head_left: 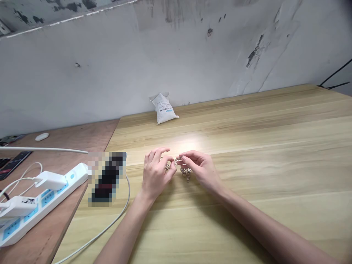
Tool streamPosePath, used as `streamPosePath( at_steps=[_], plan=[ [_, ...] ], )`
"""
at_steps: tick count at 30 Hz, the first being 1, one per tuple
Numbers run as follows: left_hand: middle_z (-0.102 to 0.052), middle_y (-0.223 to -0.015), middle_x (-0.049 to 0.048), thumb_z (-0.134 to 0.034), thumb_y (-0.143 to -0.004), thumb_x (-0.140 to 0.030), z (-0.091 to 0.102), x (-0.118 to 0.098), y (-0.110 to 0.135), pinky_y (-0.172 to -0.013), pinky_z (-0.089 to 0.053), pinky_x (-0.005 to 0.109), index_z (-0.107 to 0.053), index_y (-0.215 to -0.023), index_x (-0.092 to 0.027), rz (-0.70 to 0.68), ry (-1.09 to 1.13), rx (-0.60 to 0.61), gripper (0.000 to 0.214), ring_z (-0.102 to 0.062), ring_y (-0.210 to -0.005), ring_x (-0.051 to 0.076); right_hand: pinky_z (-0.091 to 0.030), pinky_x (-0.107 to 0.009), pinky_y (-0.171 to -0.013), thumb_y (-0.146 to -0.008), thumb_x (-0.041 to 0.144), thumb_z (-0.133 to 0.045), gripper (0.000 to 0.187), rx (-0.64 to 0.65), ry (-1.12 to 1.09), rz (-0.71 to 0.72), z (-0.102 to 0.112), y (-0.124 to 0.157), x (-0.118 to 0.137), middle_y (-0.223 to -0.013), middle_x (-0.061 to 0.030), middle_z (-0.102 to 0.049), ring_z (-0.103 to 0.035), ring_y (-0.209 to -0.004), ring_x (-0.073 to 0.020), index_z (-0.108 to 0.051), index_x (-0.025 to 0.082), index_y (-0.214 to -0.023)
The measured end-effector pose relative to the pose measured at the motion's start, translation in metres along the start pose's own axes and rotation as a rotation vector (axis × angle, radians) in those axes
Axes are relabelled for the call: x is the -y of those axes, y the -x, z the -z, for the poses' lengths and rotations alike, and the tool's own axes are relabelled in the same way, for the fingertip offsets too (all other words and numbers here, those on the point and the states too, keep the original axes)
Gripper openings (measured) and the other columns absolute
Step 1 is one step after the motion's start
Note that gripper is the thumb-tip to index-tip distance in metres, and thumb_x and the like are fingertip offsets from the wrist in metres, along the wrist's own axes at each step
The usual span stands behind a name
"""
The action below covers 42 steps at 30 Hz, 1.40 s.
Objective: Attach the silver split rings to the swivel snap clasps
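Both my hands meet over the light wooden table (247,154), just above its surface. My left hand (155,172) pinches a small metal piece between thumb and forefinger. My right hand (199,167) pinches the other end of a small silvery metal chain or clasp cluster (186,172), part of which dangles below the fingers. The two pinches almost touch at the middle. The metal parts are too small to name exactly.
A small white sealed pouch (164,108) stands against the wall at the back. At left a white power strip (41,198) with plugged adapters lies on a brown table, its white cable (110,223) curving across the table near my left arm. A blurred dark object (107,178) sits beside it.
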<state>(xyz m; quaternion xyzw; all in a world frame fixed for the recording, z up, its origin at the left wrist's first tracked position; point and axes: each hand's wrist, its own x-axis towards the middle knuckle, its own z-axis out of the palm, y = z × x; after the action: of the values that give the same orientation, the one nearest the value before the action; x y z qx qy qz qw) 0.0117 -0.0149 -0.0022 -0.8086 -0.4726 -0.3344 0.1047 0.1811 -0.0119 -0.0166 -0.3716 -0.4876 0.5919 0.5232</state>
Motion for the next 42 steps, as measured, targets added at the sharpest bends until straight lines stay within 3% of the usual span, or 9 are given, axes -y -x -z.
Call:
streamPosePath(
  at_steps=[12,17,22,33,39,42],
  plan=[
    [-0.067,-0.111,0.0054,-0.066,-0.084,-0.02,0.0012,0.0014,0.0009,-0.088,-0.042,0.04,-0.069,-0.086,-0.023,0.044,0.076,0.03,0.004,-0.059,-0.105,0.025,-0.055,-0.034,-0.076,-0.085,0.044,-0.066,0.027,0.059,0.049,0.002,-0.0004,0.0,0.0023,-0.09,-0.0068,-0.073,-0.068,-0.083,-0.0194,-0.071,0.019,-0.094],
    [-0.067,-0.111,0.0048,-0.067,-0.086,-0.024,0.0013,0.0033,0.0003,-0.089,-0.044,0.039,-0.07,-0.096,-0.025,0.048,0.095,0.037,0.011,-0.059,-0.105,0.024,-0.056,-0.034,-0.072,-0.086,0.043,-0.065,0.026,0.084,0.041,-0.002,0.0012,-0.0006,0.0031,-0.092,-0.0071,-0.072,-0.067,-0.082,-0.0194,-0.07,0.018,-0.092],
    [-0.068,-0.108,0.004,-0.067,-0.086,-0.024,0.0002,0.0061,0.0008,-0.089,-0.043,0.04,-0.072,-0.088,-0.027,0.03,0.073,0.014,0.006,-0.059,-0.106,0.024,-0.056,-0.033,-0.067,-0.084,0.047,-0.067,0.029,0.076,0.012,-0.033,0.0025,-0.0015,0.0058,-0.088,-0.0062,-0.071,-0.066,-0.079,-0.0187,-0.069,0.018,-0.091],
    [-0.066,-0.114,0.0061,-0.058,-0.092,-0.021,-0.002,0.0066,0.0026,-0.092,-0.042,0.039,-0.065,-0.092,-0.022,0.037,0.189,0.125,0.007,-0.056,-0.11,0.023,-0.057,-0.034,-0.075,-0.081,0.047,-0.069,0.029,0.093,-0.021,-0.065,0.0049,-0.0056,0.0065,-0.09,-0.0062,-0.071,-0.068,-0.083,-0.0188,-0.069,0.019,-0.088],
    [-0.065,-0.117,0.0058,-0.055,-0.094,-0.02,0.0002,0.0064,0.0021,-0.097,-0.041,0.04,-0.062,-0.091,-0.022,0.106,0.274,0.103,0.007,-0.053,-0.114,0.022,-0.058,-0.037,-0.08,-0.077,0.048,-0.074,0.032,0.047,-0.09,-0.122,0.0043,-0.0055,0.0064,-0.092,-0.0065,-0.071,-0.07,-0.092,-0.0229,-0.07,0.019,-0.09],
    [-0.064,-0.117,0.0053,-0.057,-0.093,-0.019,-0.0003,0.0052,0.002,-0.097,-0.042,0.04,-0.063,-0.092,-0.022,0.1,0.31,0.095,0.007,-0.053,-0.114,0.022,-0.058,-0.037,-0.081,-0.077,0.047,-0.075,0.031,0.087,-0.156,-0.14,0.0043,-0.0057,0.0053,-0.094,-0.0071,-0.071,-0.071,-0.091,-0.0227,-0.07,0.018,-0.089]
  ],
)
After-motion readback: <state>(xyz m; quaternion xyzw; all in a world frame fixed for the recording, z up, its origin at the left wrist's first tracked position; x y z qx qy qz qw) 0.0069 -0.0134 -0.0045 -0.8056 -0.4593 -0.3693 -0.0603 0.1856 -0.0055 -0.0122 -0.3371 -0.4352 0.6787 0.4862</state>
